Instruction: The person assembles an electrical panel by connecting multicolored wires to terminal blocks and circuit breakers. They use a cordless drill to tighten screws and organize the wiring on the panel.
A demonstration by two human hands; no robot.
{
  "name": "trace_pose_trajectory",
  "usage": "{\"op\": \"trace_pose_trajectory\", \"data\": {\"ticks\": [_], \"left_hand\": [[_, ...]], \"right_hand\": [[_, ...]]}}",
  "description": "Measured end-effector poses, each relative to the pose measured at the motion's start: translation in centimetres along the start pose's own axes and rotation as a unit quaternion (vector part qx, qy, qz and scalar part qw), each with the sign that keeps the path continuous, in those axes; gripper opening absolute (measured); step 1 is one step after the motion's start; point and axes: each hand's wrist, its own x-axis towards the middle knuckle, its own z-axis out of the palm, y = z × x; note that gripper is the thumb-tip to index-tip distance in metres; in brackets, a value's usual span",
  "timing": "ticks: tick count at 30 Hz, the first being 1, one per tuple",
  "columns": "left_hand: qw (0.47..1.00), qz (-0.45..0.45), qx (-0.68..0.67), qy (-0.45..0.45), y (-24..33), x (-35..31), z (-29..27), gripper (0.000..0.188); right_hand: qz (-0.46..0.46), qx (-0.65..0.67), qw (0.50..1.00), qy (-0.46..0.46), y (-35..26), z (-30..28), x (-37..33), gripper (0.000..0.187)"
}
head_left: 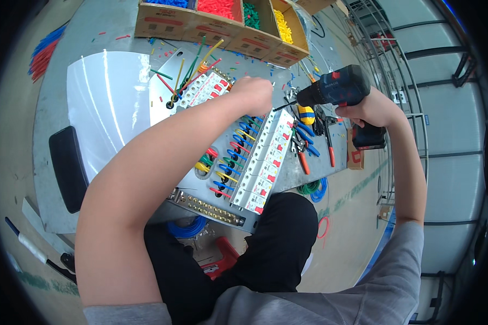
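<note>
My right hand (pixel 377 108) grips a dark blue-black cordless drill (pixel 336 86), held level with its long bit pointing left. The bit's tip is at the far end of a slanting row of white circuit breakers (pixel 265 170) with red switches. Beside that end, my left hand (pixel 255 95) is closed, its fingertips turned away, so what they hold is hidden. Short blue, yellow, red and green wires (pixel 234 154) loop along the row's left side. A metal mounting plate (pixel 200 187) lies under the breakers. Another breaker group (pixel 209 89) sits beyond my left forearm.
A divided cardboard box (pixel 211 32) of coloured caps stands at the back. Pliers (pixel 305 141) and other hand tools lie right of the breakers. A white curved sheet (pixel 108 103) and a black block (pixel 69 168) are left. Brass terminal bars (pixel 209 208) line the plate's near edge.
</note>
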Motion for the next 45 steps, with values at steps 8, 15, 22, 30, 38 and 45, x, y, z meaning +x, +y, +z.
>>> {"op": "trace_pose_trajectory", "data": {"ticks": [8,15,22,30,38,45], "left_hand": [[0.999,0.025,-0.006,0.033,-1.5,0.4,0.8,0.024],[0.985,0.056,-0.116,0.113,-0.6,1.1,0.5,0.028],[0.853,0.050,-0.442,0.275,-0.8,1.5,-1.8,0.052],[0.981,0.093,0.155,0.071,0.5,-0.1,-2.0,0.024],[0.997,-0.002,0.072,-0.023,0.4,0.7,-1.8,0.020],[0.998,-0.015,-0.064,0.012,-0.4,1.5,-1.6,0.030]], "right_hand": [[-0.056,-0.016,0.998,-0.011,-0.6,-2.0,1.4,0.035],[-0.100,0.150,0.968,0.177,8.8,-3.4,-3.7,0.035],[-0.129,0.579,0.669,0.448,17.0,13.4,-1.2,0.037],[0.007,0.658,0.498,0.565,23.1,27.8,2.2,0.039],[0.052,0.632,0.535,0.559,22.7,28.4,5.1,0.035],[0.175,0.547,0.639,0.512,22.8,32.4,1.6,0.079]]}}
